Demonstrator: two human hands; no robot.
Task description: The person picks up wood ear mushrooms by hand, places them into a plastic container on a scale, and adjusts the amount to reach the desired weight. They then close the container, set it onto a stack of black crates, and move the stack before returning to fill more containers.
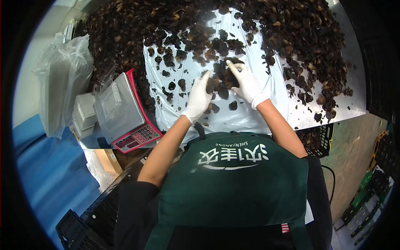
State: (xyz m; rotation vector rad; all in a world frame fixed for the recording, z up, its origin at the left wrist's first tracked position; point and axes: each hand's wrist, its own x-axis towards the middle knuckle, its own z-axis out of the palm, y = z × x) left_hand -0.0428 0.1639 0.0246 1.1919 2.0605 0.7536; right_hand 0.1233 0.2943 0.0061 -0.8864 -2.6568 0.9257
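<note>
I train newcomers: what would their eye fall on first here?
Likely the dark fungus-like pieces heaped far back on the metal table. Then the gloved left hand and right hand, either side of a cluster on the white plastic sheet and, left of them, the red-edged digital scale.

Grn apron (233,191) w/ wht logo (228,156), blk sleeves (135,200), wht gloves (199,100).

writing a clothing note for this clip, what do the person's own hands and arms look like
The left hand and right hand each wear a thin, close-fitting white glove ending around the wrist. The forearms are bare up to black fabric sleeves near the elbows. No markings or cables show on gloves or sleeves.
</note>
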